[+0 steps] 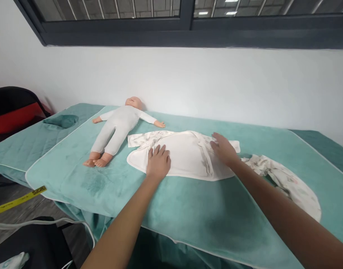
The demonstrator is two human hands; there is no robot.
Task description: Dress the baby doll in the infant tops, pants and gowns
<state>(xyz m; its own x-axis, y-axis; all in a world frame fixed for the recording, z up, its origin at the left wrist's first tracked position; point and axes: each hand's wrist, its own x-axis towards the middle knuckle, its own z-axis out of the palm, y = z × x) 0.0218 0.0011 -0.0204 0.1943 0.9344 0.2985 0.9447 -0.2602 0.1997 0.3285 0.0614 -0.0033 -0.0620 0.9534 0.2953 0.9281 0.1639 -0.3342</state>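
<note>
A white baby garment [185, 153] lies spread flat on a teal mat [188, 213]. My left hand [158, 162] rests flat on its left part, fingers stretched out. My right hand [223, 148] lies flat on its right part near the printed trim, fingers extended too. Neither hand grips anything. A baby doll [118, 127] in a white bodysuit lies on its back to the left of the garment, arms out, feet toward me.
A second printed cloth [286, 179] lies crumpled at the right, partly under my right forearm. A white wall and a dark window frame stand behind the table. A black and red bag [11, 112] sits at the far left. Yellow tape [17, 201] marks the floor.
</note>
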